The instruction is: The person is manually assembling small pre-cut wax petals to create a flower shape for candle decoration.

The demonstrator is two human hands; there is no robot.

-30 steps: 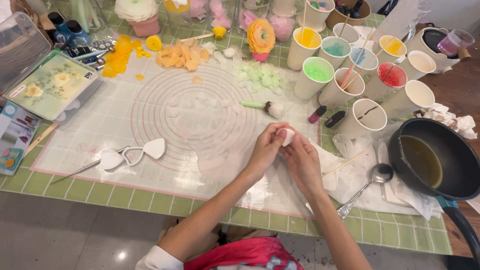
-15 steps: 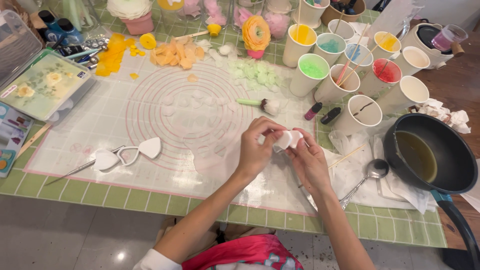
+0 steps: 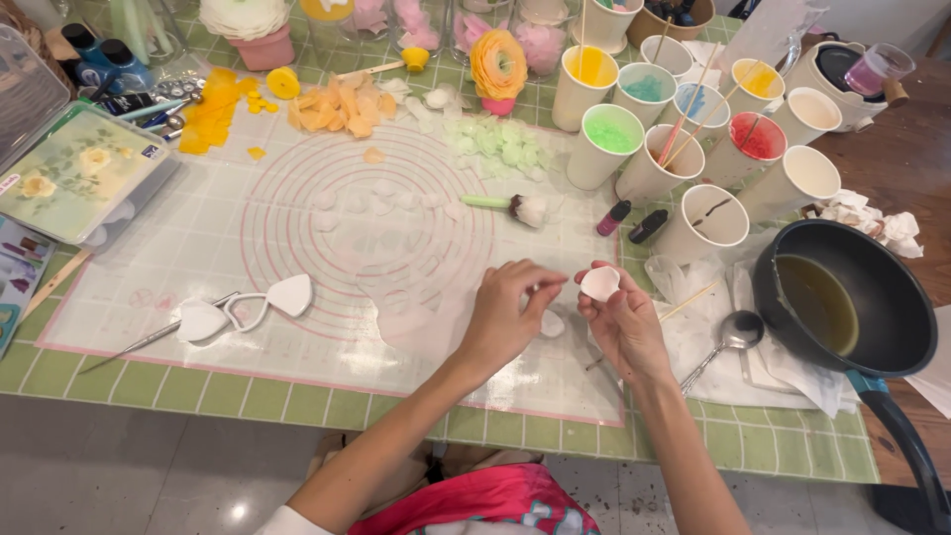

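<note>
On the counter (image 3: 297, 416), a green checked cloth carries a translucent work mat (image 3: 327, 258) printed with pink concentric rings. Grey tiled floor shows along the near edge. Right hand (image 3: 626, 322): grip closed lightly on a small white petal (image 3: 599, 283), thumb and fingertips pinching it just above the mat's right edge. Left hand (image 3: 505, 317): fingers drawn together close beside the petal; a pale sliver seems pinched at the fingertips, cannot tell what it is. Another white petal piece (image 3: 552, 323) lies on the mat between the two hands.

Far side: paper cups (image 3: 684, 149) of coloured liquid, some with sticks in them; loose green petals (image 3: 500, 149), orange petals (image 3: 337, 107), an orange flower (image 3: 498, 67). A green-handled brush (image 3: 505, 205) lies above the hands. Right: black pan (image 3: 842, 297) of yellowish liquid, a spoon (image 3: 728, 337) on crumpled white sheet beside it. Left on mat: white teardrop-shaped tools (image 3: 243, 312).

Pan handle, far-row jars and the left-hand boxes run out of frame. Faint clear petals on the mat are hard to make out.

Open mat lies left of the hands across the rings; right side is crowded, pan and cups near.
</note>
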